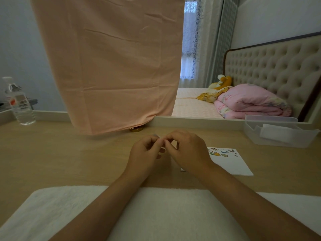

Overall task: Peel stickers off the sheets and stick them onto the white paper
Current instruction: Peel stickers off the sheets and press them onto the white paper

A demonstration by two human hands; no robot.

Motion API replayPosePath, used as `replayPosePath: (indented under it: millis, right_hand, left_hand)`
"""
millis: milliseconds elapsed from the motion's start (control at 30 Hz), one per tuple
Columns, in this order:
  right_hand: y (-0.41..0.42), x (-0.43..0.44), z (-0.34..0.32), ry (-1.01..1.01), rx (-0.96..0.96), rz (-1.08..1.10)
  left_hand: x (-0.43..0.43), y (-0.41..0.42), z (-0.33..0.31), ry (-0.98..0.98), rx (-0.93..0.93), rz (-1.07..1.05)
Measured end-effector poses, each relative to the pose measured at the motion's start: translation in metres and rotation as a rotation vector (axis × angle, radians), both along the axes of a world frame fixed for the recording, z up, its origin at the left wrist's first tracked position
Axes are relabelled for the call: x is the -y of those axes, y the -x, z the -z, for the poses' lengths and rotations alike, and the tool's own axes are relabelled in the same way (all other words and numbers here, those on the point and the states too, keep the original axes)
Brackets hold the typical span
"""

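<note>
While both hands meet fingertip to fingertip above the middle of the desk (60,153), what matters for the next move is off to their right. The left hand (147,153) has its fingers curled and pinches a small pale sticker scrap (155,136), which pokes up just past its fingertips. The right hand (189,150) is curled too, thumb and forefinger nipping at that same scrap, though I cannot tell whether a sticker has come free. The white paper (232,164) lies flat on the desk just beside the right hand, with its left edge hidden under that wrist. A row of stickers (220,152) runs along its far edge, and the nearer part is bare. The right hand is plainly the closer one, so I would expect a short carry rightward and down onto that bare stretch, with the left hand keeping the backing.
</note>
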State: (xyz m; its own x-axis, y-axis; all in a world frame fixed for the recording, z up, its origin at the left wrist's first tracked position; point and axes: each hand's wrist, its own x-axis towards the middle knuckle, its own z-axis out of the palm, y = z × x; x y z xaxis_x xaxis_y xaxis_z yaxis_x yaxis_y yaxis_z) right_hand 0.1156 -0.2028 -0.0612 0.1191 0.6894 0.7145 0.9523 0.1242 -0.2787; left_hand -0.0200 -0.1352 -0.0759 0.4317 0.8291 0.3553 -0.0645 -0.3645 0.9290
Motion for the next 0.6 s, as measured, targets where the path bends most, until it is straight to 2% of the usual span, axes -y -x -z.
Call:
replayPosePath:
  millis: [133, 300, 500, 600]
  right_hand:
    - [0.0002, -0.0002, 0.0004, -0.025, 0.064, 0.005]
    - [0.0017, -0.0012, -0.0033, 0.100, -0.142, -0.026]
    - [0.0000, -0.0038, -0.0046, 0.134, -0.386, -0.079]
    - [-0.0041, -0.0049, -0.0054, 0.146, -0.435, -0.095]
  left_hand:
    - [-0.0015, 0.0004, 0.0008, 0.000, 0.004, -0.017]
    - [-0.0048, 0.0007, 0.0024, -0.085, -0.052, -0.078]
    - [-0.0038, 0.0017, 0.0019, -0.103, -0.045, -0.072]
    - [-0.0039, 0.0020, 0.0015, -0.107, -0.052, -0.070]
